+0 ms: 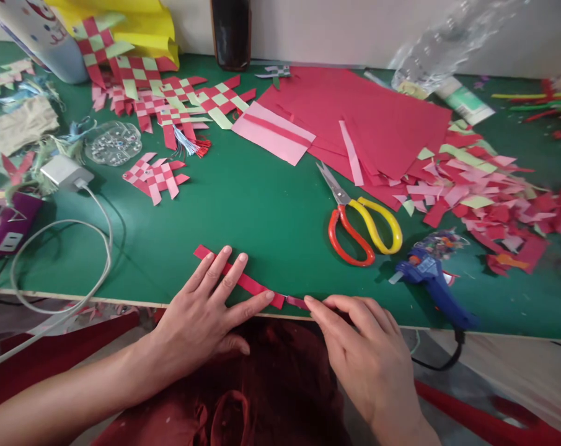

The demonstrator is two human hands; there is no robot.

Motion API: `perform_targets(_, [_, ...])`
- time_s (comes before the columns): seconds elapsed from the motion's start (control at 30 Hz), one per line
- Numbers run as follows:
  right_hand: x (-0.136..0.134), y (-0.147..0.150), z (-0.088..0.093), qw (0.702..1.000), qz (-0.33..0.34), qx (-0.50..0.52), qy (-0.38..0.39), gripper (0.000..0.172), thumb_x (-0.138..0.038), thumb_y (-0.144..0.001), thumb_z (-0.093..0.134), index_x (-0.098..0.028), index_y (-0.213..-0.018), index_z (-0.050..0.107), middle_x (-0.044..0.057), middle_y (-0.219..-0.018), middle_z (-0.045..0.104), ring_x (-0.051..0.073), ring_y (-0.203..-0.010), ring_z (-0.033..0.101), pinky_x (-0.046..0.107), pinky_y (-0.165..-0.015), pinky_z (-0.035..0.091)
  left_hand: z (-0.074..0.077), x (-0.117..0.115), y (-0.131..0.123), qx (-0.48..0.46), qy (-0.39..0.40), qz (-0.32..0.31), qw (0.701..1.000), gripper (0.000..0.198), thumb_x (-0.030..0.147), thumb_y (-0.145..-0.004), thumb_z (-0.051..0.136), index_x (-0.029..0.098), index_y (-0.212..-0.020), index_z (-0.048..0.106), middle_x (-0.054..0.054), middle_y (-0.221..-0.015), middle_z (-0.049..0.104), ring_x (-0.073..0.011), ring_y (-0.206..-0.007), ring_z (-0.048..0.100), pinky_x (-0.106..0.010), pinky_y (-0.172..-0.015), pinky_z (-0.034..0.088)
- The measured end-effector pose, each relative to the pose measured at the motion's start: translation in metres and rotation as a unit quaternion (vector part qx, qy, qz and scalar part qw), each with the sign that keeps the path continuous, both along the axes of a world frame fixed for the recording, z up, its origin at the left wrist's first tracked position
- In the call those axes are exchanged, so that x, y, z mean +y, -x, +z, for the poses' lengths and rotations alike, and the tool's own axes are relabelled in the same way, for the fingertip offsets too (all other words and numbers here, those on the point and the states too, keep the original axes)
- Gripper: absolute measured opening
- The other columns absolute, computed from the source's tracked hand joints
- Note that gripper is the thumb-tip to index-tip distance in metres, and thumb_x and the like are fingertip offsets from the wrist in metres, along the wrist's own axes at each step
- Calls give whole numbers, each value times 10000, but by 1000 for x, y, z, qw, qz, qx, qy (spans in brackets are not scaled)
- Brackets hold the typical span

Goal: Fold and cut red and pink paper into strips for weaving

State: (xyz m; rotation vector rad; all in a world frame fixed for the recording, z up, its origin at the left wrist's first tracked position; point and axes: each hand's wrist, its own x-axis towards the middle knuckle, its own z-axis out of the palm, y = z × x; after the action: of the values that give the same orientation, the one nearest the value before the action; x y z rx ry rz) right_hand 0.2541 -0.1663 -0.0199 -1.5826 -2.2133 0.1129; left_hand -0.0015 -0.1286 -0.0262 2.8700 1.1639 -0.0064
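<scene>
Nearest the camera, the left hand [208, 306] is laid flat and spread, and by it a red strip [253, 285] is pressed to the tabletop [243, 204] near its front edge. Checked fish [154, 176] are seemingly already woven, while the strip is left plain, apparently barely begun. By the curled right hand [361, 331], angled inward, a slim purplish piece [296, 302] is pinched at the strip's end.

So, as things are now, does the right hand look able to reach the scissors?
Probably yes: the scissors lie on the green table beyond the right hand, with nothing seen between, though that hand holds a slim pinkish thing.
</scene>
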Motion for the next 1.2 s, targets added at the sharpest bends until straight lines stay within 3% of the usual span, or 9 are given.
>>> perform_targets(0.13, [3,1,1,1000,14,8,-2,232,-150,-931,565,-265,-1047,730,17,-855,675,153,-801,556,306,-768,395,-2,0,1,-2,-6,-3,1000,995,810,-703,537,418,-1528,140,-205,-1566,261,-473,-1432,227,-621,-1104,294])
perform_targets(0.33, [7,0,1,1000,26,7,3,237,-136,-921,576,-257,-1059,726,20,-874,673,155,-809,550,308,-764,399,-9,-2,10,-37,-33,-27,998,950,773,-770,511,188,-1495,323,-247,-1553,279,-442,-1445,220,-574,-1163,217])
perform_targets(0.57, [6,1,2,1000,28,11,4,247,-123,-911,587,-250,-1077,718,24,-877,673,156,-812,552,311,-766,401,-4,-7,12,4,-31,-6,1000,859,739,-779,552,287,-1485,364,-102,-1555,357,-359,-1426,312,-531,-1188,195])
perform_targets(1.2, [14,0,2,1000,30,9,-3,247,-104,-893,599,-244,-1042,738,24,-847,674,149,-793,558,298,-771,412,-6,-8,14,8,-22,-15,1000,949,775,-753,541,347,-1535,216,-103,-1584,293,-374,-1446,249,-533,-1171,184])
